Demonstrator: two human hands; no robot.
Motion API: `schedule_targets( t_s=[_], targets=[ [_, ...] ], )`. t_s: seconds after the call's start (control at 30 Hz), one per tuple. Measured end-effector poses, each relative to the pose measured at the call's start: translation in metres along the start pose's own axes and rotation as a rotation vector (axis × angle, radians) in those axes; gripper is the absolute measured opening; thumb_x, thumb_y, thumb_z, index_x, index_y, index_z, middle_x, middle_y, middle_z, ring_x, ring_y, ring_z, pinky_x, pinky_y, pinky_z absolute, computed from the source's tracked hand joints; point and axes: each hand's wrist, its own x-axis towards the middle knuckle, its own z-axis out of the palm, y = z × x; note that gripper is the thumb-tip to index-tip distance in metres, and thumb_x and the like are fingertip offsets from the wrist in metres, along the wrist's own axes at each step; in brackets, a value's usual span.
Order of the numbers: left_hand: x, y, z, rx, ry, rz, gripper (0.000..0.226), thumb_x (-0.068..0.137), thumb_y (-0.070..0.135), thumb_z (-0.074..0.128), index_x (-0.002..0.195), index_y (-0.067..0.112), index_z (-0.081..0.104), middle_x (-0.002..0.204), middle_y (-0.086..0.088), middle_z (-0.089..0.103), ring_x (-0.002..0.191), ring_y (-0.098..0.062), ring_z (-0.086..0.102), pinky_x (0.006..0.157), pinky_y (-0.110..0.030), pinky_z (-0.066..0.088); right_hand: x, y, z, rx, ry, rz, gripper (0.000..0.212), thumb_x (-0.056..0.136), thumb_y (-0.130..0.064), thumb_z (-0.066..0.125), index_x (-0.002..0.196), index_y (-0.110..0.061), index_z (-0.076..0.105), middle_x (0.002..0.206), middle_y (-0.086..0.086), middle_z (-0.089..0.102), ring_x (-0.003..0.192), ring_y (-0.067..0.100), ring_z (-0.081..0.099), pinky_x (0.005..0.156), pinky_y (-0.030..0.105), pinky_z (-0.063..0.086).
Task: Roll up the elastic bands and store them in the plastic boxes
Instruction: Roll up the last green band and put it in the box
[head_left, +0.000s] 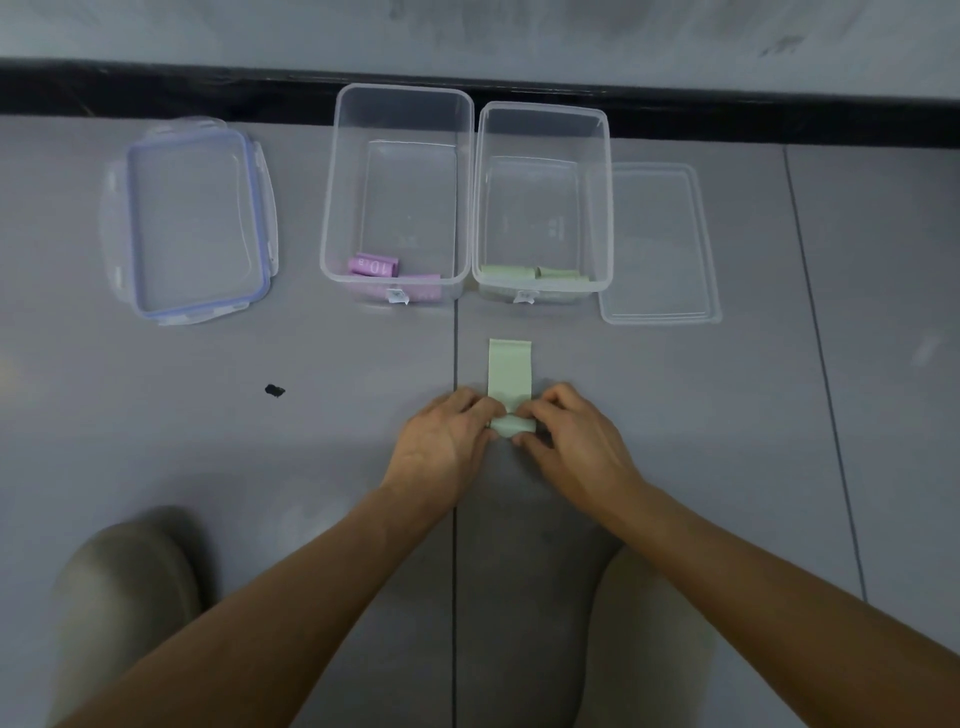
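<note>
A pale green elastic band (509, 371) lies flat on the grey floor, its near end rolled into a small roll. My left hand (447, 441) pinches the roll's left end and my right hand (566, 436) pinches its right end. Beyond it stand two clear plastic boxes side by side. The left box (332, 208) holds pink rolled bands (374, 266) at its near end. The right box (605, 208) holds green rolled bands (535, 273).
A clear lid with a blue seal (195, 223) lies left of the boxes, and a plain clear lid (660, 244) lies right of them. A black baseboard and wall run behind. A small dark spot (274, 390) marks the floor. My knee (124, 582) shows at lower left.
</note>
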Motion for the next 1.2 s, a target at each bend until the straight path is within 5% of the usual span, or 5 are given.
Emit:
schedule_targets(
  t_s=[0.33, 0.6, 0.77, 1.03, 1.2],
  targets=[
    [0.013, 0.010, -0.002, 0.031, -0.030, -0.088, 0.025, 0.095, 0.027, 0.050, 0.113, 0.020, 0.066, 0.108, -0.002, 0.055, 0.093, -0.028, 0.057, 0.078, -0.039, 0.050, 0.005, -0.001, -0.006, -0.014, 0.044, -0.030, 0.029, 0.088, -0.039, 0.066, 0.113, -0.026, 0.060, 0.108, -0.005, 0.050, 0.091, 0.017, 0.056, 0.074, 0.036, 0.050],
    [0.010, 0.013, -0.006, 0.111, 0.087, -0.003, 0.022, 0.091, 0.029, 0.053, 0.108, 0.023, 0.066, 0.103, -0.004, 0.060, 0.085, -0.029, 0.056, 0.060, -0.037, 0.050, 0.015, -0.002, -0.011, -0.033, -0.001, -0.033, 0.025, 0.092, -0.032, 0.060, 0.116, -0.024, 0.060, 0.109, -0.004, 0.053, 0.098, 0.020, 0.056, 0.079, 0.037, 0.049],
    [0.014, 0.007, -0.001, 0.085, 0.094, 0.038, 0.026, 0.080, 0.025, 0.072, 0.105, 0.019, 0.069, 0.099, -0.003, 0.063, 0.080, -0.030, 0.060, 0.059, -0.037, 0.053, 0.026, -0.002, -0.020, -0.006, -0.043, -0.001, 0.019, 0.091, -0.033, 0.061, 0.109, -0.026, 0.064, 0.090, -0.011, 0.050, 0.091, 0.020, 0.059, 0.076, 0.031, 0.044],
    [0.023, 0.010, -0.009, 0.053, 0.044, -0.026, 0.021, 0.089, 0.026, 0.063, 0.109, 0.022, 0.061, 0.103, -0.002, 0.061, 0.087, -0.031, 0.061, 0.068, -0.038, 0.048, 0.020, -0.004, -0.012, 0.127, 0.075, 0.042, 0.015, 0.092, -0.031, 0.061, 0.105, -0.028, 0.054, 0.080, -0.013, 0.049, 0.075, 0.010, 0.051, 0.071, 0.030, 0.042],
    [0.026, 0.011, -0.009, 0.029, 0.033, -0.061, 0.020, 0.094, 0.028, 0.055, 0.112, 0.022, 0.062, 0.112, -0.001, 0.057, 0.097, -0.027, 0.053, 0.073, -0.038, 0.048, 0.016, 0.001, -0.013, 0.029, 0.032, -0.025, 0.031, 0.089, -0.038, 0.064, 0.115, -0.026, 0.053, 0.103, -0.011, 0.055, 0.085, 0.014, 0.058, 0.073, 0.033, 0.047]
  ],
)
